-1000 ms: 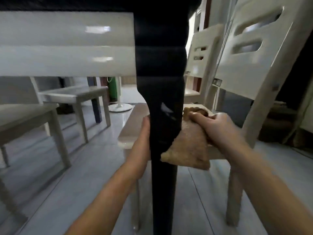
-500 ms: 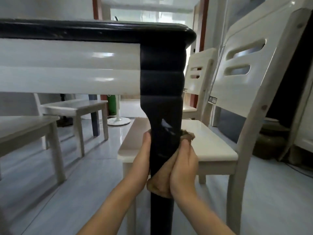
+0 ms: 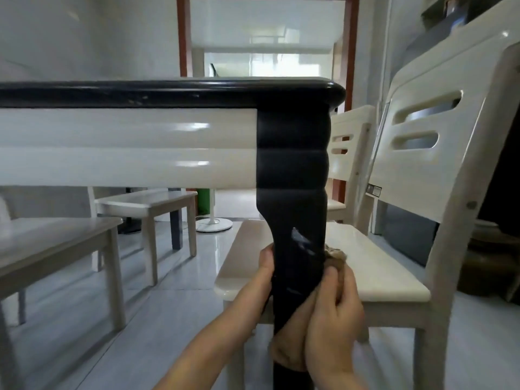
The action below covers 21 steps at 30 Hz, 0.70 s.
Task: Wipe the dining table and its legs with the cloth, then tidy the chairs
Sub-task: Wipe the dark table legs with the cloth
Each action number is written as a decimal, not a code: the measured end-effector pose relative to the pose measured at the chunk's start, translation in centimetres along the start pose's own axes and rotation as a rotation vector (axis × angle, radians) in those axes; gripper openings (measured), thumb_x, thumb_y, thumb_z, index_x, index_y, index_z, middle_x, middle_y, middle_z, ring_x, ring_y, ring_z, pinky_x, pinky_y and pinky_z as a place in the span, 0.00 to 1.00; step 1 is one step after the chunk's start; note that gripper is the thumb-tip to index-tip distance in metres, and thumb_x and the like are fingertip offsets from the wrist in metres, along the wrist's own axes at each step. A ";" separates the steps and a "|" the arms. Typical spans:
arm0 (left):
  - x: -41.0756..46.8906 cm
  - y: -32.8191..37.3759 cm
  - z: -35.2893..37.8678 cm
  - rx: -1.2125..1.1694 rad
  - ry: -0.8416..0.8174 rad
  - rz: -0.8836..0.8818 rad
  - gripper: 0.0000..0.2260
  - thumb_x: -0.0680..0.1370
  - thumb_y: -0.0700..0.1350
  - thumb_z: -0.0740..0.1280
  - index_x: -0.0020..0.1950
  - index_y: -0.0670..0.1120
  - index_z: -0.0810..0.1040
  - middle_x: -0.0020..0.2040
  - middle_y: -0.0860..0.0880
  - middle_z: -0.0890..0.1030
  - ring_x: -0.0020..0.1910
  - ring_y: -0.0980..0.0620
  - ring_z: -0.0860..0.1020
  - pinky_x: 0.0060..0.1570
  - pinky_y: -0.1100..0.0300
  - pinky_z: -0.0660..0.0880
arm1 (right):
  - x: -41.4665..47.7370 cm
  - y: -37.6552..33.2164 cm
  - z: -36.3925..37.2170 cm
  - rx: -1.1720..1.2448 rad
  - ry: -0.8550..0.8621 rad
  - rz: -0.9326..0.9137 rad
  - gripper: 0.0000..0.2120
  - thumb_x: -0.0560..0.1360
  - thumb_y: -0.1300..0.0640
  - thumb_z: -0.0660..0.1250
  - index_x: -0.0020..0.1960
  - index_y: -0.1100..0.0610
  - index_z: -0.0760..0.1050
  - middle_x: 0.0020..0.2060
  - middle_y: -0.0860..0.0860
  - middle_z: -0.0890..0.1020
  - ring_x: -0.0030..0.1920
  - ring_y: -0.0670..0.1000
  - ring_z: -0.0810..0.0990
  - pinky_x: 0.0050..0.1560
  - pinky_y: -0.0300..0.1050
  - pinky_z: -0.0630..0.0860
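Low beside the glossy black-topped dining bench (image 3: 168, 91) on a pale tiled floor (image 3: 168, 319), among cream chairs (image 3: 408, 192), both hands clasp its black leg (image 3: 292, 192): left hand (image 3: 261, 291) bare-gripped, right hand (image 3: 334, 319) pressing a brown cloth (image 3: 292, 342) against it.

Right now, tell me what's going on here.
A person crouched low is wiping the dining table's black leg. The right hand presses a brown cloth against the leg's right side, while the left hand grips its left side. A white chair stands just behind the leg.
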<state>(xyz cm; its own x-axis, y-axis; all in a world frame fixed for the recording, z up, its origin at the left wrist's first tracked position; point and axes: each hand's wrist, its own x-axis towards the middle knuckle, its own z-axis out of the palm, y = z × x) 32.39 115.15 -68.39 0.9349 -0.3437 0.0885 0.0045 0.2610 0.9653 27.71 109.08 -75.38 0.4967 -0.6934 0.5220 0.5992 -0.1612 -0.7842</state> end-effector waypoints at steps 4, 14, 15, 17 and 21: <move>0.5 -0.1 0.2 -0.004 -0.006 -0.025 0.18 0.83 0.38 0.45 0.47 0.39 0.73 0.56 0.39 0.74 0.52 0.46 0.75 0.55 0.63 0.69 | 3.6 -5.0 2.0 -0.018 0.022 -0.204 0.11 0.81 0.54 0.57 0.47 0.56 0.76 0.34 0.41 0.79 0.38 0.38 0.78 0.40 0.30 0.72; 0.2 -0.3 -0.5 0.054 -0.024 -0.002 0.16 0.83 0.40 0.48 0.42 0.42 0.72 0.61 0.35 0.75 0.51 0.48 0.69 0.49 0.62 0.69 | 0.2 1.1 0.7 -0.230 -0.007 -0.443 0.21 0.82 0.47 0.49 0.72 0.51 0.66 0.66 0.45 0.75 0.69 0.42 0.69 0.70 0.45 0.67; 0.7 -0.4 -0.4 0.073 0.008 -0.006 0.16 0.83 0.39 0.48 0.43 0.41 0.73 0.59 0.36 0.75 0.52 0.48 0.69 0.51 0.60 0.69 | -0.1 1.5 0.4 -0.237 -0.012 -0.423 0.21 0.82 0.44 0.49 0.72 0.48 0.65 0.66 0.44 0.74 0.69 0.41 0.69 0.70 0.43 0.66; 1.4 -0.9 -0.2 0.089 0.039 0.001 0.17 0.82 0.38 0.49 0.38 0.43 0.70 0.47 0.41 0.75 0.46 0.48 0.71 0.44 0.62 0.70 | -0.5 1.9 0.1 -0.255 -0.022 -0.382 0.23 0.81 0.43 0.48 0.72 0.50 0.66 0.66 0.46 0.75 0.69 0.42 0.70 0.69 0.47 0.67; 2.5 -1.7 -0.1 0.070 0.104 0.005 0.18 0.82 0.38 0.49 0.34 0.45 0.67 0.37 0.47 0.71 0.36 0.54 0.68 0.38 0.67 0.66 | 0.7 -0.6 0.5 -0.235 -0.072 -0.405 0.21 0.82 0.52 0.53 0.71 0.59 0.67 0.66 0.51 0.75 0.69 0.47 0.70 0.69 0.53 0.68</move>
<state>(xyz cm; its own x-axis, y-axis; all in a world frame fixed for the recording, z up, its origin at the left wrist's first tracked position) 34.73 113.90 -69.84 0.9666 -0.2462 0.0710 -0.0216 0.1977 0.9800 28.08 109.03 -74.38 0.2996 -0.4930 0.8168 0.5997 -0.5686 -0.5631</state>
